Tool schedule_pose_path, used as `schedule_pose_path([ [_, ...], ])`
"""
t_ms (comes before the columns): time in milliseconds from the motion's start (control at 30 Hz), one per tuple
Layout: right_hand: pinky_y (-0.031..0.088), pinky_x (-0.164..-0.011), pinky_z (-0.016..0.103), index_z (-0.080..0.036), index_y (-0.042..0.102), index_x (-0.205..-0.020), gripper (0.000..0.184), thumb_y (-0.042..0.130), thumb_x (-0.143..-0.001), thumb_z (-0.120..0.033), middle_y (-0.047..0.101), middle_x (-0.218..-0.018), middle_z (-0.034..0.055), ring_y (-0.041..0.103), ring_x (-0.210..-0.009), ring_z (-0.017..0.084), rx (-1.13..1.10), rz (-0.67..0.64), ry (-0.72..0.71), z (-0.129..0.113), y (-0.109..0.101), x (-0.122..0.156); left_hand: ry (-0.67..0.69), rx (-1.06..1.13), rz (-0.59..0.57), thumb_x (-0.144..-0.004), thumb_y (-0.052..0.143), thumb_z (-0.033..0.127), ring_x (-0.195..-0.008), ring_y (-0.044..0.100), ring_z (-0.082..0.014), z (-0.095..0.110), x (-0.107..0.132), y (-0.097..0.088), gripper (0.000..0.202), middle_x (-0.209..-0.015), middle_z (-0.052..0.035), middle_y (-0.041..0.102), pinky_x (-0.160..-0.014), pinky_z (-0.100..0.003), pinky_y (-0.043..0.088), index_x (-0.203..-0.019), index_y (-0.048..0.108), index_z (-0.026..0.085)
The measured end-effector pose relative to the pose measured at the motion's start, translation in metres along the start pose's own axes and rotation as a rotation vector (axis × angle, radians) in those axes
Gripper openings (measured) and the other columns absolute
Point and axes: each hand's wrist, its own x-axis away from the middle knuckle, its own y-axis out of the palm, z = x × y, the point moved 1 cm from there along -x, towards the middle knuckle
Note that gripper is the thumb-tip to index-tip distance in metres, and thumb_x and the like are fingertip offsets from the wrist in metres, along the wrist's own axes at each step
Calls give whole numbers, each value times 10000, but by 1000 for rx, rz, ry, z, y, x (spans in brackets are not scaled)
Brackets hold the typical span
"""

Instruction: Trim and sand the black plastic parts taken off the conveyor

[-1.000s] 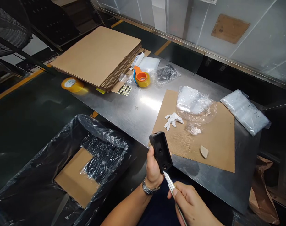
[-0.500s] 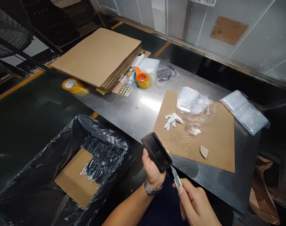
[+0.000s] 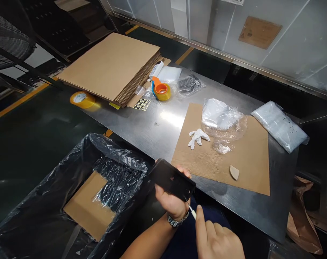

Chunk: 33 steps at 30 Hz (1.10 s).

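My left hand [image 3: 172,201], with a metal-band watch on its wrist, is closed around a black rectangular plastic part [image 3: 170,178] that looks like a shallow casing. The part is tilted, its small hole facing up. In my right hand [image 3: 216,235] is a utility knife [image 3: 192,212] with a pale handle, index finger stretched along it. The knife's blade meets the lower right edge of the black part. Beyond my hands a cardboard sheet [image 3: 249,154] lies on the metal table, carrying a white glove [image 3: 198,137], clear plastic bags [image 3: 220,115] and a small beige wedge-shaped piece [image 3: 234,172].
Flat cardboard [image 3: 112,64] is stacked at the table's far left, beside a tape dispenser [image 3: 161,90] and a tape roll [image 3: 82,99]. A bin lined with black plastic [image 3: 45,194] stands at lower left. A wrapped white pack [image 3: 280,126] lies on the right.
The black part has turned flatter and moved slightly left in my left hand. My right hand has rolled over, bringing the knife's tip to the part's lower edge from below.
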Motion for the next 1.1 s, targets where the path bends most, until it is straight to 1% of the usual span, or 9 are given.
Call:
schedule_pose_path([
  [133,247,-331,205,-50,623,-978,340,391,-736,6,450,-431,-7,402,-334,78,14,-8,-15,-2,0,1,31,18,-5,-720,406,576,-589,499,-131,2,0,-2,412,-698,-8,540,-575,-254,415,-799,619,232],
  [267,241,-326,202,-69,615,-1002,325,413,-752,-24,453,-432,-7,399,-335,77,2,-5,11,-4,1,2,91,38,-25,-719,425,538,-589,483,-141,4,1,-1,356,-700,-3,530,-569,-264,406,-841,603,255],
  [367,226,-320,212,-75,608,-1017,326,415,-758,-32,449,-427,-7,387,-328,80,-17,0,42,-4,1,3,121,8,-24,-727,415,513,-590,481,-151,4,2,0,327,-696,5,528,-573,-274,402,-908,586,301],
  [500,218,-327,222,-73,623,-985,303,429,-755,-42,443,-426,-6,377,-326,77,0,0,51,-5,0,4,141,0,-48,-741,419,488,-591,495,-156,3,3,-1,327,-701,20,540,-574,-281,407,-1017,543,364],
  [633,216,-333,222,-75,622,-970,289,421,-765,-46,435,-422,-9,376,-333,77,15,17,50,-5,1,4,139,15,-48,-743,424,483,-594,506,-150,2,2,-2,326,-700,8,546,-579,-278,421,-966,574,298],
  [733,213,-341,217,-63,613,-968,297,397,-767,-30,422,-416,-19,370,-334,74,69,34,27,-2,0,3,100,24,-9,-715,432,524,-576,520,-147,-1,0,-5,375,-686,-12,560,-546,-271,435,-861,604,224],
  [867,222,-359,218,-53,600,-964,313,363,-765,-9,424,-412,-26,388,-339,75,117,35,-7,4,-3,-1,-33,9,48,-704,448,560,-567,547,-153,-7,-3,-10,432,-685,-34,593,-508,-260,453,-780,618,171],
  [1033,228,-363,237,-56,588,-917,272,327,-847,-83,467,-414,-29,430,-317,78,33,73,32,19,-11,-10,-171,35,34,-744,428,538,-566,559,-146,-6,-4,-11,438,-653,-38,606,-506,-243,461,-752,626,147],
  [1100,230,-360,241,-78,582,-889,288,299,-883,-128,486,-418,-34,453,-313,78,-39,48,72,27,-13,-12,-238,38,34,-770,397,525,-567,564,-143,-5,-5,-10,446,-637,-38,608,-517,-239,464,-738,624,142],
])
